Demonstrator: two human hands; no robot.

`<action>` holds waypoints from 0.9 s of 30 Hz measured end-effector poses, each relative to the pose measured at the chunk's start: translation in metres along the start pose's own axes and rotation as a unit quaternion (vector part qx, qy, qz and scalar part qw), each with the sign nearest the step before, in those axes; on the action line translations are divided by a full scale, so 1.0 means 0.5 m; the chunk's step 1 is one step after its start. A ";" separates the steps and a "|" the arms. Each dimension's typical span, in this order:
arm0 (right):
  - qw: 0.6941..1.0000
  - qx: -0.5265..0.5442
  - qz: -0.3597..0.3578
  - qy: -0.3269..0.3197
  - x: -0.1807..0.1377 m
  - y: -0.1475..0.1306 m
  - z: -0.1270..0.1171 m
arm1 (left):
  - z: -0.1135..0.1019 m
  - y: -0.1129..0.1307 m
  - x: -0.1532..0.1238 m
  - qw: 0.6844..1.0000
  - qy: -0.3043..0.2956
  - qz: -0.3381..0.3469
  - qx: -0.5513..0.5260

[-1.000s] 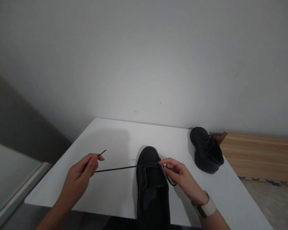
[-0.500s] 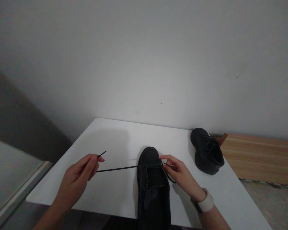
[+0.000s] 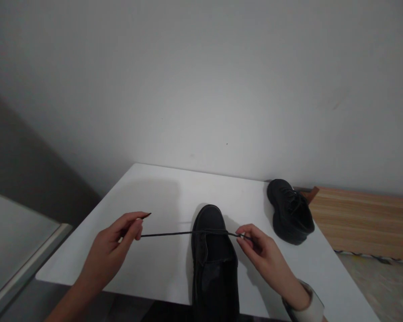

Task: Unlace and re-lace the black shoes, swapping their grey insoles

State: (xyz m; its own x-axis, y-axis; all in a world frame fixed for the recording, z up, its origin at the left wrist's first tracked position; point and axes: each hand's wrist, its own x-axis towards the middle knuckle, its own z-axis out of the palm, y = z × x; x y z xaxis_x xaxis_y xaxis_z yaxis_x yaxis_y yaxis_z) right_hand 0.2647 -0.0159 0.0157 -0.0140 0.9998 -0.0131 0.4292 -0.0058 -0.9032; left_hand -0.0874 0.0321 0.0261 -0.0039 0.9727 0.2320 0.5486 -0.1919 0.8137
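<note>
A black shoe (image 3: 212,281) stands on the white table in front of me, toe pointing away. Its black shoelace (image 3: 168,235) crosses the front of the opening and stretches out to both sides. To the left of the shoe, my left hand (image 3: 116,243) pinches one side of the lace, with a short tip poking out past the fingers. My right hand (image 3: 263,250), close by the shoe's right side, grips the other part of the lace between thumb and fingers. A watch or band (image 3: 309,304) circles the right wrist.
Another black shoe (image 3: 290,212), laced, rests near the table's right edge. The white table (image 3: 154,192) meets a plain wall (image 3: 201,89) at the back. Wood-grain panelling (image 3: 362,219) lies beyond the right side, and a pale ledge (image 3: 27,268) runs along the left.
My right hand has moved right, away from the shoe, drawing the lace out straight; the loop on that side is gone. My left hand has shifted only slightly and keeps its hold.
</note>
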 end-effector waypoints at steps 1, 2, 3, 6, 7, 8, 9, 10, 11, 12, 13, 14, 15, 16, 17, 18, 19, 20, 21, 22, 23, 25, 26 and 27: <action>1.000 0.009 0.003 0.005 -0.005 0.002 0.001 | 0.006 0.005 0.000 1.000 -0.018 0.017 0.018; 1.000 0.021 0.005 0.007 -0.009 0.003 0.002 | 0.014 0.010 -0.001 0.998 -0.039 0.031 0.030; 0.999 0.034 0.004 0.005 -0.013 0.004 0.004 | 0.023 0.017 -0.003 0.997 -0.060 0.044 0.036; 0.999 0.051 -0.003 -0.005 -0.020 0.007 0.012 | 0.059 0.037 -0.010 0.990 -0.100 0.082 0.060; 0.999 0.048 -0.006 -0.006 -0.019 0.009 0.015 | 0.073 0.044 -0.013 0.987 -0.105 0.099 0.071; 0.999 0.043 -0.007 -0.006 -0.018 0.010 0.018 | 0.086 0.050 -0.016 0.983 -0.109 0.121 0.083; 0.999 0.041 -0.006 -0.005 -0.015 0.012 0.020 | 0.099 0.055 -0.018 0.978 -0.112 0.146 0.094; 0.999 0.040 -0.004 -0.004 -0.013 0.014 0.022 | 0.111 0.060 -0.020 0.972 -0.115 0.173 0.106; 0.999 0.041 -0.003 -0.002 -0.010 0.017 0.023 | 0.122 0.063 -0.021 0.966 -0.118 0.198 0.119; 0.999 0.041 -0.003 -0.001 -0.008 0.019 0.024 | 0.131 0.065 -0.022 0.959 -0.119 0.220 0.135; 0.999 0.041 -0.004 0.001 -0.007 0.021 0.025 | 0.140 0.067 -0.022 0.952 -0.118 0.238 0.151; 0.999 0.039 -0.007 0.003 -0.006 0.023 0.026 | 0.147 0.067 -0.021 0.946 -0.117 0.252 0.168; 0.999 0.034 -0.009 0.003 -0.005 0.025 0.026 | 0.153 0.068 -0.021 0.941 -0.118 0.261 0.181; 1.000 0.028 -0.013 0.003 -0.005 0.027 0.027 | 0.158 0.069 -0.021 0.937 -0.119 0.267 0.191; 1.000 0.022 -0.016 0.003 -0.004 0.028 0.027 | 0.162 0.069 -0.020 0.935 -0.121 0.271 0.196; 1.000 0.016 -0.018 0.003 -0.004 0.028 0.028 | 0.165 0.070 -0.020 0.934 -0.124 0.273 0.196; 1.000 0.011 -0.021 0.003 -0.003 0.029 0.029 | 0.168 0.072 -0.019 0.934 -0.127 0.274 0.194; 1.000 0.006 -0.023 0.002 -0.003 0.028 0.030 | 0.170 0.074 -0.019 0.934 -0.130 0.273 0.190; 1.000 0.001 -0.025 0.001 -0.001 0.028 0.030 | 0.172 0.076 -0.019 0.934 -0.135 0.272 0.188; 1.000 -0.002 -0.026 0.000 0.000 0.028 0.031 | 0.174 0.079 -0.018 0.934 -0.141 0.270 0.185; 1.000 -0.006 -0.027 -0.001 0.001 0.027 0.032 | 0.175 0.082 -0.018 0.934 -0.147 0.269 0.185; 1.000 -0.013 -0.027 -0.001 0.004 0.026 0.033 | 0.177 0.088 -0.016 0.933 -0.152 0.268 0.187; 0.999 -0.017 -0.028 -0.001 0.005 0.025 0.034 | 0.177 0.091 -0.015 0.932 -0.152 0.270 0.188; 0.999 -0.022 -0.029 0.000 0.007 0.025 0.034 | 0.177 0.094 -0.015 0.932 -0.150 0.273 0.187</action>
State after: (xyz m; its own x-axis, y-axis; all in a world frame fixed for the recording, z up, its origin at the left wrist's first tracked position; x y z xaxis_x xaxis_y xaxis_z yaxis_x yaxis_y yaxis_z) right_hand 0.2546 -0.0130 -0.0027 -0.0398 0.9985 0.0383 0.4665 0.0524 -0.8830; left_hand 0.0125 0.0274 0.0155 0.5637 0.7473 0.3519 0.6543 -0.6640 0.3619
